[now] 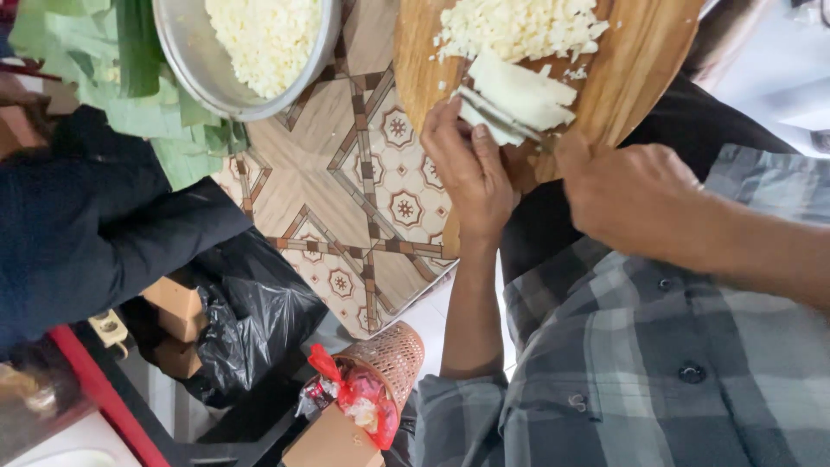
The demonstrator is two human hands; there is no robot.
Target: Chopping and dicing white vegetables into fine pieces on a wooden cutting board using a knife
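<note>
On our cutting board (pixel 622 86) lie slices (pixel 519 95), chopped bits (pixel 519 26) at twelve o'clock; a metal bowl (pixel 186 60) sits at nine.

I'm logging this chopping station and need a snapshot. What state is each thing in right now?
Pale slices: stacked on the board, pinned by the left hand.
Right hand: closed in a fist at the stack's edge; what it grips is hidden.
Chopped pile: diced, heaped on the wooden board.
Metal bowl: filled with diced bits.
Black bag: crumpled.
Woven basket: tipped, stuffed with wrappers.

single head view, looking steeply down, close over wooden cutting board (pixel 622 78)
</note>
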